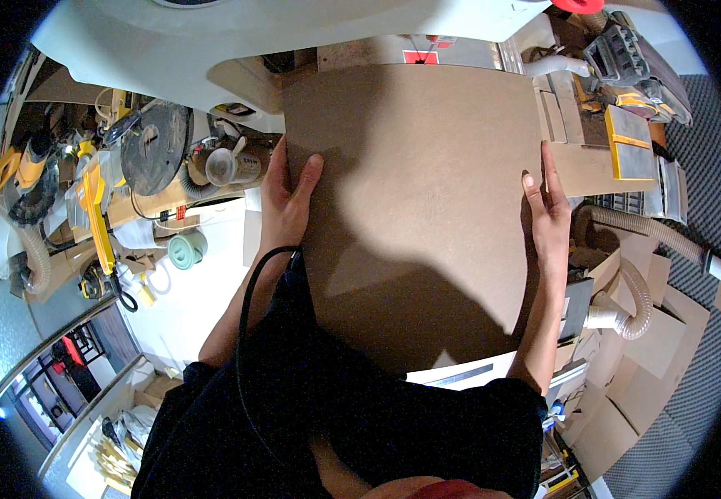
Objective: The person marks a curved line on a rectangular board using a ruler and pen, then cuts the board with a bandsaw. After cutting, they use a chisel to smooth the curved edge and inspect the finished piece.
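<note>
A large, flat brown board (427, 191) fills the middle of the view, roughly square, held between my two hands. Whether it is fibreboard or cardboard I cannot tell. My left hand (288, 195) grips its left edge, thumb lying on the upper face. On the opposite edge, my right hand (550, 216) has its thumb bent over the face and a finger stretched along the side. The other fingers are hidden behind the board. A dark shadow falls across its upper left and lower part.
A pale machine housing (235, 41) overhangs the board's far edge. To the left are a dark round disc (154, 148), a clear plastic tub (231, 166) and a green roll (186, 249). A yellow-edged box (629, 143), ribbed hoses (633, 299) and cardboard sheets (651, 358) crowd the right.
</note>
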`<state>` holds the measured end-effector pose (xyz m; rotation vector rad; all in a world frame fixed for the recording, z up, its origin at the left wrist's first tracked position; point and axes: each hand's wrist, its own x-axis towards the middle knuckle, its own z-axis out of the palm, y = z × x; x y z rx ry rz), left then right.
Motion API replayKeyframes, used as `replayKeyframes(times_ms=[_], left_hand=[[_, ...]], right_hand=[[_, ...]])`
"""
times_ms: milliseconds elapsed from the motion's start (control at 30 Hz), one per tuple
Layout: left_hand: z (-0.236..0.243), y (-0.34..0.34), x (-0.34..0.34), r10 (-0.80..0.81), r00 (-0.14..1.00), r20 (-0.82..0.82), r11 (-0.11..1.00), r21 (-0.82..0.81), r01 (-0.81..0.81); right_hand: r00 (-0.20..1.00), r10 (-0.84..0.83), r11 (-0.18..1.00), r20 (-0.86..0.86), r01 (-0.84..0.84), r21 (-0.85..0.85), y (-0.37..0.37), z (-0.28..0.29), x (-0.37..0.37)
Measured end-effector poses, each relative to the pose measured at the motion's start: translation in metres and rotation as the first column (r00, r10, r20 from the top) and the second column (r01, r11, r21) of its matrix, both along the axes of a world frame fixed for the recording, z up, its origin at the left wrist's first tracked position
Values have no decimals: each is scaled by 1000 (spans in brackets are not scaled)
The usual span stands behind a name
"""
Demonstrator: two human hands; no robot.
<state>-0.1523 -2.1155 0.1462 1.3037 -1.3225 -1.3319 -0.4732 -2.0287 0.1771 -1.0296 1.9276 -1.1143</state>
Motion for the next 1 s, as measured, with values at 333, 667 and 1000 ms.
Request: replayKeyframes(times_ms=[333, 667, 1000], left_hand=[[6, 1, -4, -1, 999, -47, 1000, 10, 2], [3, 0, -3, -11, 999, -42, 1000, 18, 12], [4, 0, -5, 8, 996, -87, 1000, 23, -6]], right_hand=[[994, 50, 996, -94, -56, -67, -2, 1, 0], [1000, -21, 996, 21, 19, 87, -4, 10, 3], [988, 42, 999, -146, -42, -3, 1, -8, -10]])
